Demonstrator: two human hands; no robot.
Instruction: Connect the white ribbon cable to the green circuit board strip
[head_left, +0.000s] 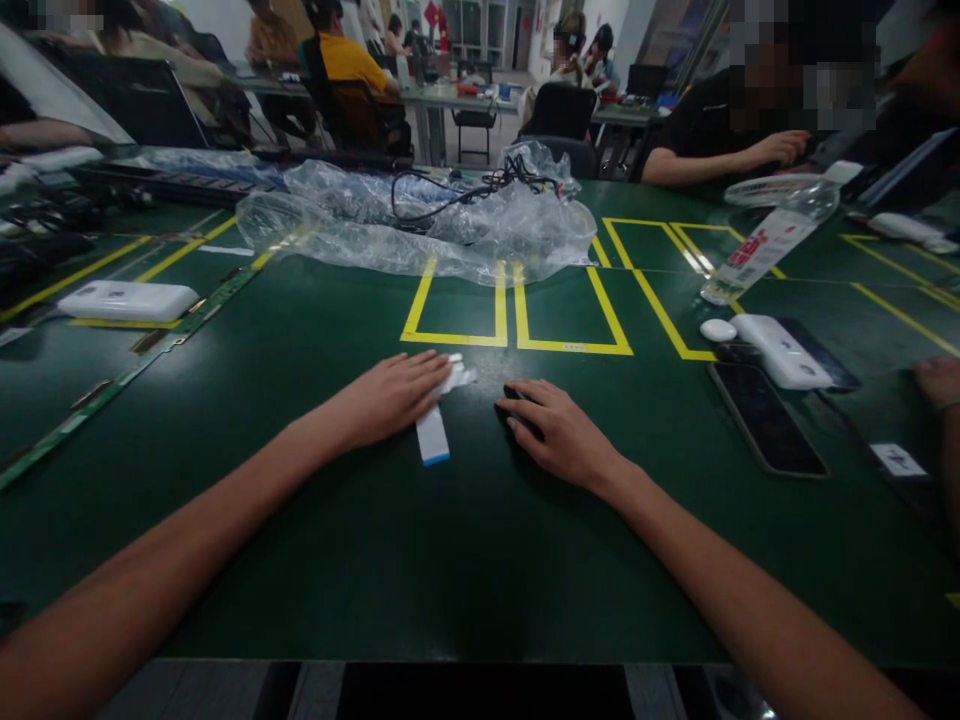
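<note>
My left hand (397, 393) lies palm down on the green table, its fingers stretched out. Under its fingers is a flat white strip with a blue end (432, 436), which sticks out towards me; it looks like a ribbon cable. A small crumpled white piece (459, 374) shows beyond the fingertips, and I cannot tell whether it joins the strip. To the right, my right hand (559, 430) rests on the table with its fingers apart and slightly bent, holding nothing. A gap of table separates the two hands.
Clear plastic wrap (420, 235) with black cables (480, 190) lies at the back. On the right are a phone (769, 418), a white power bank (784, 350) and a tilted bottle (772, 245). A white device (127, 300) and green circuit strip (150, 355) lie left.
</note>
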